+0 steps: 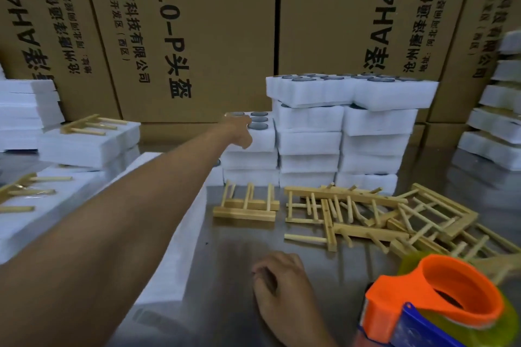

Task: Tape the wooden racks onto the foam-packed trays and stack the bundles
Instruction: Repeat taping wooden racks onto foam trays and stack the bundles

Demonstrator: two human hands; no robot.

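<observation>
Foam-packed tray (260,135) under the left hand (239,128), fingers hidden; right hand (277,276) loosely curled, empty; cartons (197,36) read "AH4.0-P".

- I see white foam trays (308,118) in stacks, with dark grey round discs (258,120) set in their tops.
- Wooden racks (366,214) are pale yellow-tan, bare wood, no paint.
- Tape dispenser (439,307): bright orange body, blue plate at its lower edge, yellowish see-through tape roll around it.
- Counter (234,239) is dull grey metal, faintly reflective.
- Cardboard boxes (197,22) behind are brown with black printed characters and letters, plus a black gap line between two of them.
- Taped bundles (84,144) on my left: white foam, tan rack on top.
</observation>
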